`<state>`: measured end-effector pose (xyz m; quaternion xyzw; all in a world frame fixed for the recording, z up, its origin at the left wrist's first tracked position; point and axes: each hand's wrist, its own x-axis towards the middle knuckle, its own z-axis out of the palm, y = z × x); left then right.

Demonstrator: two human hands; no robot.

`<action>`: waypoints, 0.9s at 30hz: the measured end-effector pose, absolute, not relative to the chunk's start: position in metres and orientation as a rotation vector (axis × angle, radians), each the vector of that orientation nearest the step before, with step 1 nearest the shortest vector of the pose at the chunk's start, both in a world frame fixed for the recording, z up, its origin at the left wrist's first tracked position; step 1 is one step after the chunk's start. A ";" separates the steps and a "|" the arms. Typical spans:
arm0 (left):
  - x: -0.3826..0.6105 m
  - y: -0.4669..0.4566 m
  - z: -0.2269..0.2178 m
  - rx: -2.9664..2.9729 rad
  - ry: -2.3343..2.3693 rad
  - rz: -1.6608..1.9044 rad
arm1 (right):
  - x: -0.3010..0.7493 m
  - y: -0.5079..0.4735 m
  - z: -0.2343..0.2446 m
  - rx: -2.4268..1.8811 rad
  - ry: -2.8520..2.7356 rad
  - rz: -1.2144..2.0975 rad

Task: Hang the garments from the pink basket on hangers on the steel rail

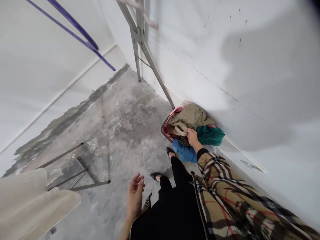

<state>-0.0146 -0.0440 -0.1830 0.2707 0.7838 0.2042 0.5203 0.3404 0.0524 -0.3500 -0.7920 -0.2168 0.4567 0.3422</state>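
Observation:
My right hand [192, 136] reaches down to a laundry basket [165, 128] with pink sides and a dark rim. Its fingers are closed on the edge of a khaki garment [192, 115] that lies bunched over the basket. A teal cloth [211, 135] hangs over the side by my right wrist, and a blue cloth [184, 151] spills out toward my feet. Well away from the basket, my left hand [135, 193] is held in the air with loosely bent fingers and nothing in it. The basket's inside is mostly hidden by clothes.
Grey metal rack legs [155, 66] stand behind the basket by the white wall [250, 83]. At left, a pale cloth [32, 203] hangs over another metal stand [87, 171]. Purple hangers [80, 30] hang at upper left. The concrete floor [120, 133] is stained.

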 end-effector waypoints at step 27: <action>0.015 0.017 0.008 1.479 1.096 0.944 | 0.214 -0.001 0.075 -0.343 -1.092 2.090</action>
